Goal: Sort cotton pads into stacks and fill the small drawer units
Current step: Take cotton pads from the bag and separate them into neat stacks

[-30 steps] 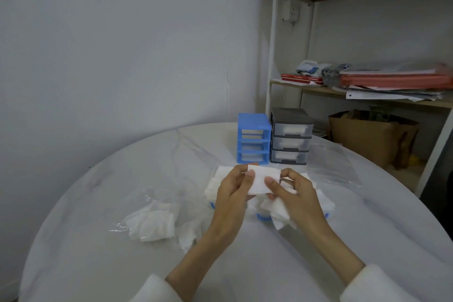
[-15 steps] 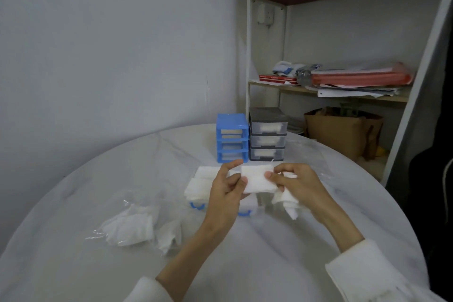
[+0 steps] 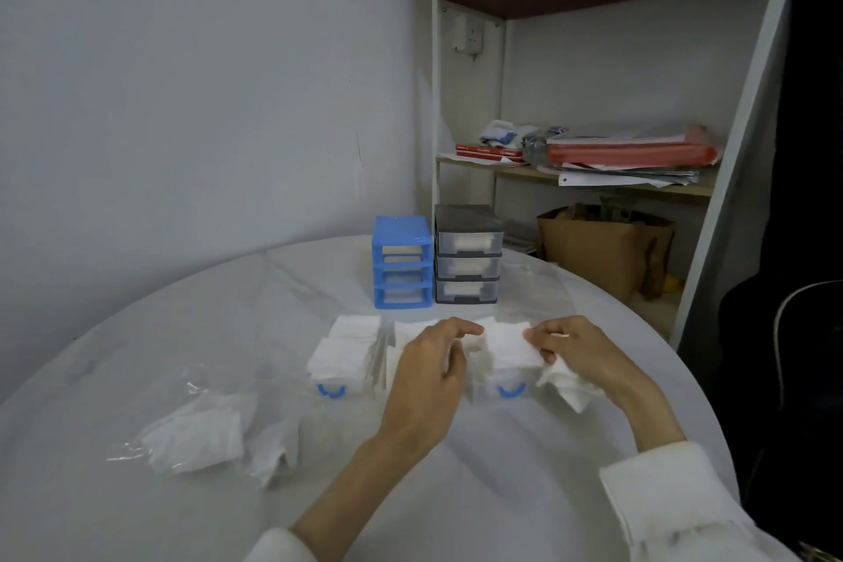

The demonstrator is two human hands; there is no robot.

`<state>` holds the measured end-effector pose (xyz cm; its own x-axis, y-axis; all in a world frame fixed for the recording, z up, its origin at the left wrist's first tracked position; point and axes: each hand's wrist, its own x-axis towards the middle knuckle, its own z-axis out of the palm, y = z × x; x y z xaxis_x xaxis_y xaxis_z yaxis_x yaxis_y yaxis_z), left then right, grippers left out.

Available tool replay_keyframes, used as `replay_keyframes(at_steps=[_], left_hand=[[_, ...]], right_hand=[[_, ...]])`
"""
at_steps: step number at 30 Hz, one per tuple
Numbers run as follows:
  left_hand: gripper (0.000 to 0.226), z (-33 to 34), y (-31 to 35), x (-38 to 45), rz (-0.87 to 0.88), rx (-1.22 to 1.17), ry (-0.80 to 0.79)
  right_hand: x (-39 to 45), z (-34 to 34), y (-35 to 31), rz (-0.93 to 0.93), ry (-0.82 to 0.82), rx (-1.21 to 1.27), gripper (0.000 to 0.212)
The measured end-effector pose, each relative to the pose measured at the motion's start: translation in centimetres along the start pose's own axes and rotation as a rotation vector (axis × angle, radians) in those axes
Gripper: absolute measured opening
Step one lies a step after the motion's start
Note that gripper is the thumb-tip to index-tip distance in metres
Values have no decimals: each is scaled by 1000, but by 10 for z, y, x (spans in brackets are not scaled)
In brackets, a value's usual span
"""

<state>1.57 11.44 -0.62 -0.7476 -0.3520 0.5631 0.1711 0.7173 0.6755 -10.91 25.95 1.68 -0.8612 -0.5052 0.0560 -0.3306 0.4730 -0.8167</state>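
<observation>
Tabletop (image 3: 137, 516): round and white, with a shiny clear cover over it.
Plastic bag (image 3: 200, 434): a see-through bag lies at the left, near the edge, with some soft white pads inside.
Left drawer (image 3: 340, 374): a small pulled-out drawer with a blue handle sits on the tabletop, just right of the bag. It is full of white cotton pads.
Blue drawer unit (image 3: 402, 262): stands at the back of the tabletop. Its top slots look like open holes.
Grey drawer unit (image 3: 467, 260): stands right beside the blue one, touching it. All three of its clear drawers are in, with white showing inside.
Left hand (image 3: 429, 374): it is in the middle, with the fingers curled. The thumb and first finger reach to the left edge of a white pad. I cannot tell if they really pinch it or only touch it.
Cotton pad (image 3: 508, 345): a white square held up between the two hands, over the right drawer.
Right drawer (image 3: 506, 388): another small drawer with a blue handle, under the pad, with white pads in it.
Right hand (image 3: 575, 351): its grip is closed. The fingertips pinch the right edge of the pad, and more white pads (image 3: 565, 383) are tucked under the palm.
Shelf (image 3: 593, 183): stands behind the tabletop at the right, with papers and red folders on it.
</observation>
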Motion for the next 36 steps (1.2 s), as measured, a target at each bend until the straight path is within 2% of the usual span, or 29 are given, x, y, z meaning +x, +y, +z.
replay_keyframes(at_steps=[6,10,13,20,23,27,28,29,36], left_hand=[[40,19,3,-5,207,296,-170],[42,30,0,-8,243,443,-240],[62,40,-9,-10,234,562,-283],[76,42,-8,-14,239,762,-336],[76,44,-8,-14,244,778,-304],[70,37,5,-13,201,759,-426],[65,37,4,-12,244,797,-458],[63,35,7,-12,210,811,-512],[62,36,5,-14,277,944,-473]], right_hand=[[11,10,1,-11,3,-187,20],[13,16,9,-22,113,-250,16],[12,20,9,-5,149,-248,16],[7,18,5,14,88,-170,16],[5,20,4,13,133,-259,21],[0,19,0,27,180,-417,20],[0,19,0,29,179,-415,19],[0,19,1,31,173,-398,18],[3,20,5,-30,115,-304,13]])
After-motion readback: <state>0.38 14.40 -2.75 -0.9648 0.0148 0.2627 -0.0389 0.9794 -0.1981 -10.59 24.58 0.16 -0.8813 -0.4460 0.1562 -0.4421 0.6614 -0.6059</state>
